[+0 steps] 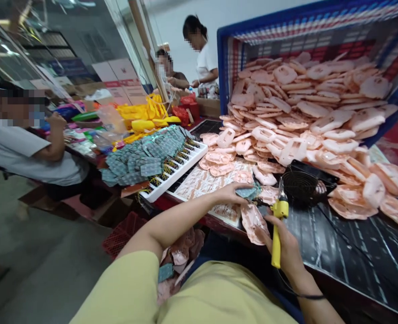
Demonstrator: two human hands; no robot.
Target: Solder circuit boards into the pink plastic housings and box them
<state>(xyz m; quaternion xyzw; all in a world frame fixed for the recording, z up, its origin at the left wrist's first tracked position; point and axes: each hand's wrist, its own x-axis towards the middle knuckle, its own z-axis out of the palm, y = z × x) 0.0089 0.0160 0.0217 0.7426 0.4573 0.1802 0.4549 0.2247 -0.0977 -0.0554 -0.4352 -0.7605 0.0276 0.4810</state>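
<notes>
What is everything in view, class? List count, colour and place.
shells: many, pink, spilling from crate
crate: one, mostly blue, upper right
fan: one, black, beside shells
boards: many, teal, left of centre
rack: one, white, by boards
plastic parts: several, yellow, behind boards
basket: one, red, below table
table: one, black, right
clutter: uncountable, multicoloured, left
co-workers: three, white or dark tops, left and back
held shell: one, pink, beside tool
held board: one, teal, in left hand
tool: one, yellow, in right hand
hands: two, bare, centre right

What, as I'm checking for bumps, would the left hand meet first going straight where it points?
Beyond the green board in its grip, the left hand would probably meet the yellow tool; depth is unclear.
</notes>
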